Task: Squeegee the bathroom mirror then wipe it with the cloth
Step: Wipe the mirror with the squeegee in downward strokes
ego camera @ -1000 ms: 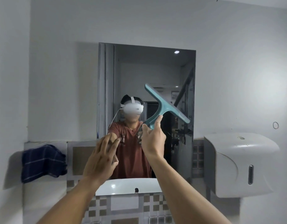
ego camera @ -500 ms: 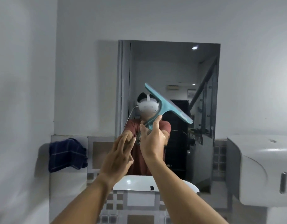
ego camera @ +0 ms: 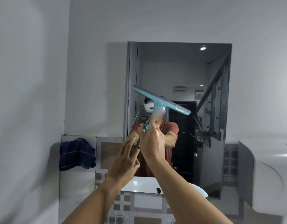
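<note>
A teal squeegee (ego camera: 159, 101) is held up in front of the rectangular wall mirror (ego camera: 185, 73), its blade tilted down to the right. My right hand (ego camera: 151, 143) grips its handle at the bottom. My left hand (ego camera: 125, 160) is raised just left of and below it, fingers straight and apart, holding nothing. Whether the blade touches the glass I cannot tell. A dark blue checked cloth (ego camera: 77, 153) hangs over the ledge left of the mirror. The mirror reflects a person with both arms raised.
A white paper dispenser (ego camera: 267, 175) juts out from the wall at the right. A tiled ledge (ego camera: 107, 143) runs below the mirror. A white basin (ego camera: 199, 189) shows at the mirror's lower edge. White walls surround the mirror.
The view has swung left, so the mirror, cloth and dispenser sit further right in frame. The squeegee has shifted towards the mirror's left side. My left hand stays close beside the right.
</note>
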{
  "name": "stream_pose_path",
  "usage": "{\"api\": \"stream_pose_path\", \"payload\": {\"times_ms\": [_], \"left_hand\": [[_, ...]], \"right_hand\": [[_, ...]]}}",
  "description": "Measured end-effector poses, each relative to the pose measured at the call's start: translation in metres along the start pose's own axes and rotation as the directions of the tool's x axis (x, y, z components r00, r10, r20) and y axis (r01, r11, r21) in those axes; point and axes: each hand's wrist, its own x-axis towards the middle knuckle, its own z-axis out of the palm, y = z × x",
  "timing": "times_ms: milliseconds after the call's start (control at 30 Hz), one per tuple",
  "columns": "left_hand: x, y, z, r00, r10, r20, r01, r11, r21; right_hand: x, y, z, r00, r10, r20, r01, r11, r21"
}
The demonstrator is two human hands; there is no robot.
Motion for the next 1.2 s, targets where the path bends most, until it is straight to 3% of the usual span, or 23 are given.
{"api": "stream_pose_path", "payload": {"times_ms": [367,533,767,1067,1200], "left_hand": [[-0.001,0.002,0.0,0.998,-0.006,-0.059,0.003,0.999,-0.045],[-0.002,0.002,-0.002,0.997,0.008,-0.073,-0.009,1.0,-0.016],[-0.001,-0.001,0.001,0.996,0.014,-0.087,-0.016,1.0,-0.022],[-0.001,0.0,0.001,0.995,0.014,-0.095,-0.019,0.998,-0.052],[-0.001,-0.002,0.006,0.999,0.007,-0.051,-0.011,0.997,-0.073]], "right_hand": [[0.006,0.015,-0.031,0.984,-0.158,0.08,0.173,0.958,-0.227],[0.003,0.021,-0.038,0.959,-0.232,0.165,0.283,0.843,-0.458],[0.021,0.024,-0.076,0.954,-0.222,0.202,0.298,0.782,-0.547],[0.046,0.044,-0.132,0.919,-0.321,0.228,0.381,0.584,-0.717],[0.055,0.05,-0.143,0.919,-0.317,0.235,0.379,0.547,-0.746]]}}
